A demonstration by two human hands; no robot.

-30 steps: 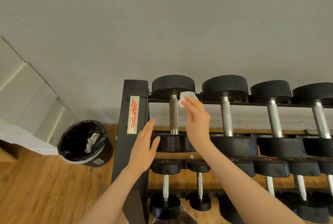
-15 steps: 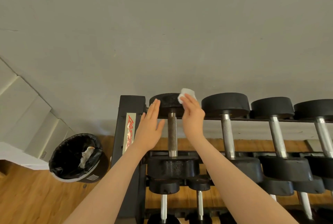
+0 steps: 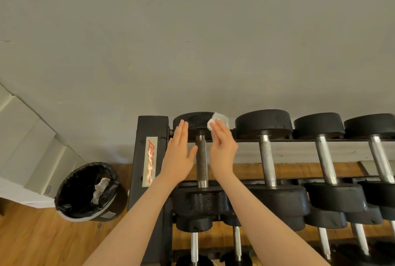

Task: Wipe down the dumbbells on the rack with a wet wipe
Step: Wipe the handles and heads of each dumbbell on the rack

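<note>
The right hand [image 3: 223, 150] pinched a crumpled white wet wipe [image 3: 218, 123] between its fingers [image 3: 220, 131] and thumb, pressing it against the far head of the leftmost dumbbell [image 3: 202, 158] on the top tier of the rack [image 3: 149, 158]. The wipe sat on the right side of that black round head, near the wall. The left hand [image 3: 178, 158] was flat and empty, its four fingers [image 3: 181, 131] held straight and pressed together, the thumb spread away toward the knurled handle; the fingertips lay against the left side of the same head, though whether they actually touched it could not be told. The handle ran between the two hands, and its near head rested at the front of the rack. To the right, three more dumbbells [image 3: 265, 150] lay side by side on the same tier, with smaller ones on the tier beneath. Left of the rack, on the wooden floor [image 3: 32, 240], stood a bin [image 3: 85, 193] lined with a black bag, crumpled paper inside.
</note>
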